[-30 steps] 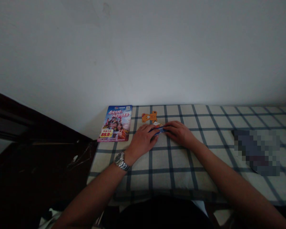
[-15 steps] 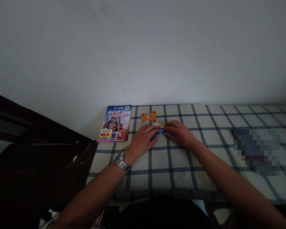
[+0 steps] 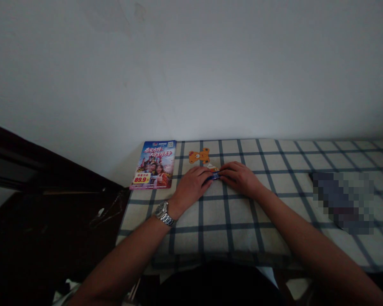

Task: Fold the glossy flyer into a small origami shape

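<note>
Both my hands rest on a table covered with a checked cloth [image 3: 242, 221]. My left hand [image 3: 191, 187], with a metal watch on its wrist, and my right hand [image 3: 241, 177] meet over a small folded piece of blue and orange paper [image 3: 215, 174]. The fingers of both hands are pressed down on it, and most of it is hidden under them. An orange bear-shaped paper cutout [image 3: 199, 156] lies just beyond my hands, apart from them.
A colourful flyer [image 3: 154, 165] with a price tag print lies at the table's far left corner. A blurred dark object [image 3: 343, 199] sits on the right of the cloth. A white wall stands behind the table, and dark wooden furniture [image 3: 35, 178] is on the left.
My hands have drawn closer together over the folded paper, so less of it shows. The view has barely shifted.
</note>
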